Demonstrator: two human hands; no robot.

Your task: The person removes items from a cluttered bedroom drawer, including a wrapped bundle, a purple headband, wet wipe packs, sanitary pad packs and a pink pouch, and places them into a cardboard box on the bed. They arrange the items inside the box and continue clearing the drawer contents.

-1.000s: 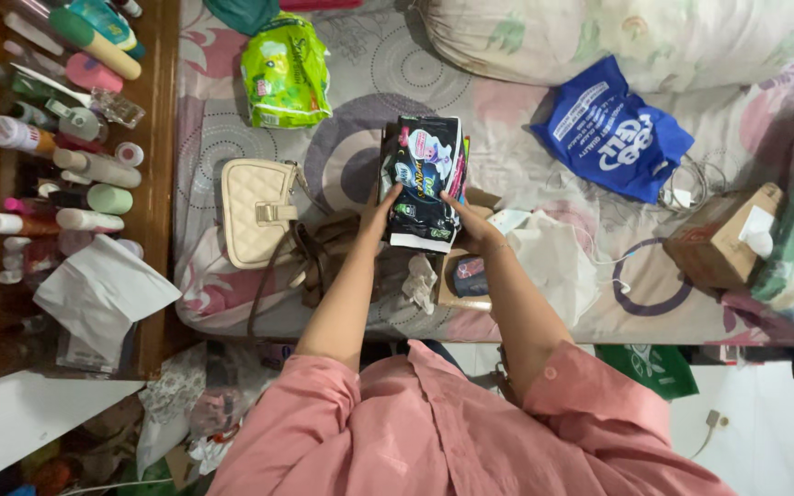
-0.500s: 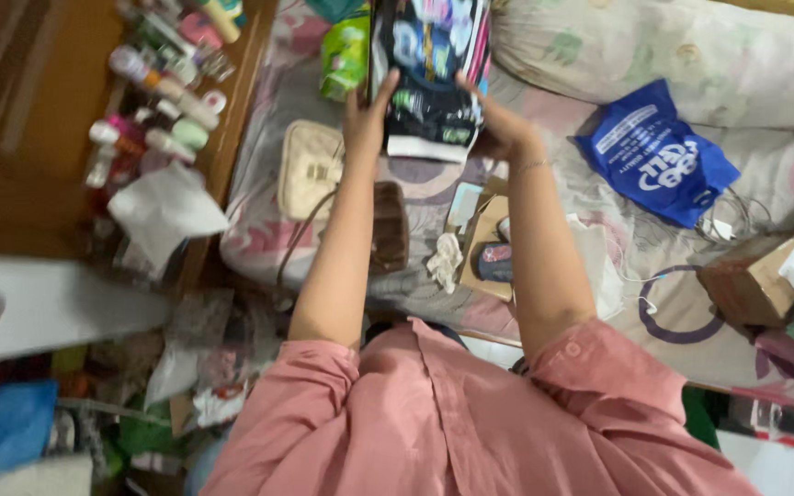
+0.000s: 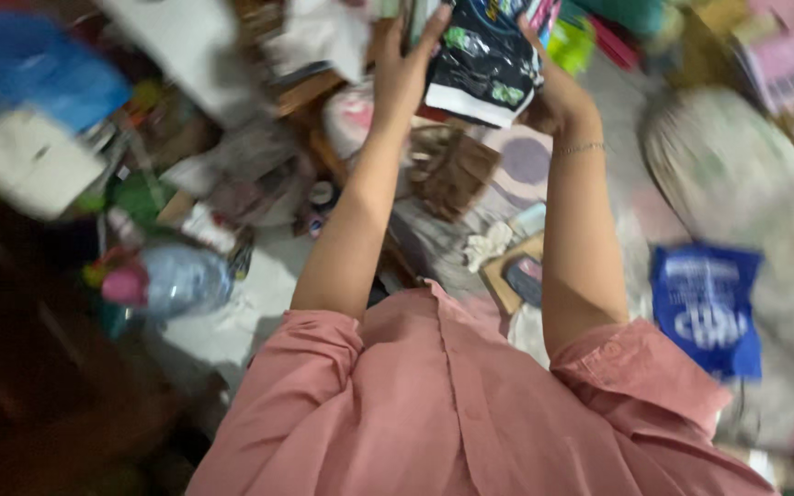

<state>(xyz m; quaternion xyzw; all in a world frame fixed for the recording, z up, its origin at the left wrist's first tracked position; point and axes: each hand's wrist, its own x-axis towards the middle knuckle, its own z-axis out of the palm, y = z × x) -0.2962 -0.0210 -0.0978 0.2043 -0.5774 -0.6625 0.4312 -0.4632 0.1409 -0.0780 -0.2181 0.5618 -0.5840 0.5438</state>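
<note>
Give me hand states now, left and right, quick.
Left hand: closed on the left edge of the dark printed packet, fingers up along its side.
Right hand: closed on the packet's right edge; fingers mostly hidden behind it.

The person wears a salmon-pink button-up shirt [image 3: 470, 404] with a line of small matching buttons down the front, short sleeves with folded cuffs ending above the elbows, bare forearms below them, and a thin beaded bracelet [image 3: 583, 147] around the right wrist.
</note>
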